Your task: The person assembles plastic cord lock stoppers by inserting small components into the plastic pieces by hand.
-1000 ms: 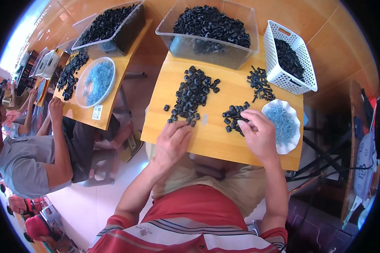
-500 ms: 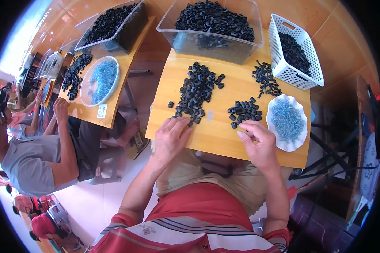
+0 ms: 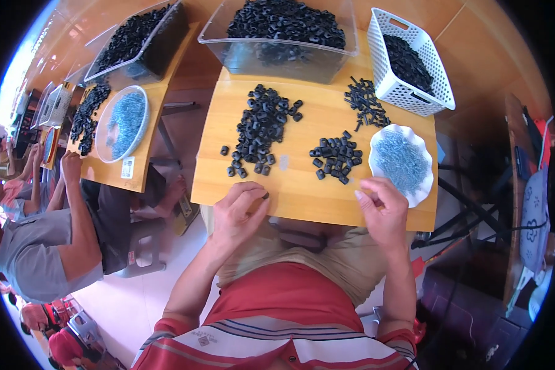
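- Our left hand (image 3: 239, 213) sits at the near edge of the wooden surface (image 3: 302, 197), fingers curled in, pinching a small black piece (image 3: 266, 196) between thumb and fingertip.
- Our right hand (image 3: 382, 209) rests at the same near edge, fingers drawn narrow together; we cannot tell whether anything sits between them.
- Just beyond the right hand lies a white scalloped plate (image 3: 420, 191) filled with small bluish screws (image 3: 402, 161).
- Left of the plate we see a small heap of black pieces (image 3: 336, 157), apart from both hands.
- Farther left and back, a larger heap of black pieces (image 3: 262, 126) spreads across the middle of the surface.
- Near the far right, a little pile of thin black parts (image 3: 365, 103) lies beside a white slotted basket (image 3: 435, 98) holding more black parts.
- At the far edge stands a clear plastic tub (image 3: 277, 58), heaped with black pieces.
- At the next table on our left, another person (image 3: 37, 246) reaches toward a round dish (image 3: 122, 123).
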The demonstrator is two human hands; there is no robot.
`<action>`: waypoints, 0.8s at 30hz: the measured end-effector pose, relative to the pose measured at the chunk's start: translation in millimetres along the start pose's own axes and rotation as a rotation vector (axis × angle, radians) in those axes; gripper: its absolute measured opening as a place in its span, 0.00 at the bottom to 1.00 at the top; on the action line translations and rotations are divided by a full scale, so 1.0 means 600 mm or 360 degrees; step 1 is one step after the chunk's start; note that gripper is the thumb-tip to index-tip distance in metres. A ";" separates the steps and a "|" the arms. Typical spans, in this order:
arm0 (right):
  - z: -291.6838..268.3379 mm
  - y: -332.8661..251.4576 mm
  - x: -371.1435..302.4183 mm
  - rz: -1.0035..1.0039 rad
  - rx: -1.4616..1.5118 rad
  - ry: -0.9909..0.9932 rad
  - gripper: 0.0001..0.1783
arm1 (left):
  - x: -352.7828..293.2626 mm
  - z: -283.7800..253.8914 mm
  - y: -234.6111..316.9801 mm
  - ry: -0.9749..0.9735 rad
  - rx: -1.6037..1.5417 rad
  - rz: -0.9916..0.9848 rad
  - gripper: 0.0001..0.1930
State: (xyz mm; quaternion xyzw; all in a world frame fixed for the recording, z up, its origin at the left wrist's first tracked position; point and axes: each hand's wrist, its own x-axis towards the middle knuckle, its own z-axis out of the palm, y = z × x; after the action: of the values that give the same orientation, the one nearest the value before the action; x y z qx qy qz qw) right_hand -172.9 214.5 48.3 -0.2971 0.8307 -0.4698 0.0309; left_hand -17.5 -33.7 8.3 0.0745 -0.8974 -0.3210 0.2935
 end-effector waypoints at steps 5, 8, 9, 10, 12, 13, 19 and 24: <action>-0.059 0.041 0.013 0.0018 -0.0441 0.0162 0.13 | -0.015 0.009 0.010 -0.0095 -0.0421 -0.0371 0.10; -0.086 0.051 0.019 0.0093 -0.0785 0.0007 0.15 | -0.016 0.015 0.017 -0.0147 -0.0525 -0.0485 0.10; -0.089 0.055 0.019 0.0127 -0.0887 -0.0094 0.15 | -0.016 0.019 0.021 -0.0155 -0.0573 -0.0533 0.10; -0.093 0.058 0.019 0.0163 -0.0987 -0.0196 0.16 | -0.018 0.023 0.024 -0.0159 -0.0584 -0.0530 0.10; -0.091 0.057 0.022 0.0212 -0.1000 -0.0213 0.15 | -0.021 0.028 0.026 -0.0193 -0.0718 -0.0613 0.09; -0.090 0.058 0.023 0.0259 -0.1005 -0.0233 0.14 | -0.022 0.030 0.027 -0.0194 -0.0721 -0.0611 0.09; -0.086 0.072 0.023 0.0257 -0.1032 -0.0222 0.08 | -0.033 0.046 0.025 -0.0269 -0.0782 -0.0593 0.09; -0.087 0.071 0.024 0.0239 -0.1001 -0.0195 0.07 | -0.031 0.052 0.028 -0.0205 -0.1105 -0.0794 0.10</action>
State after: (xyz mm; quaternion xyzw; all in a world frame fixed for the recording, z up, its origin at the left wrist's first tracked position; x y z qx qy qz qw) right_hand -221.8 262.8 46.6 -0.2576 0.9513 -0.1679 0.0222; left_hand -19.4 2.0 -9.7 0.1657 -0.7071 -0.6690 0.1581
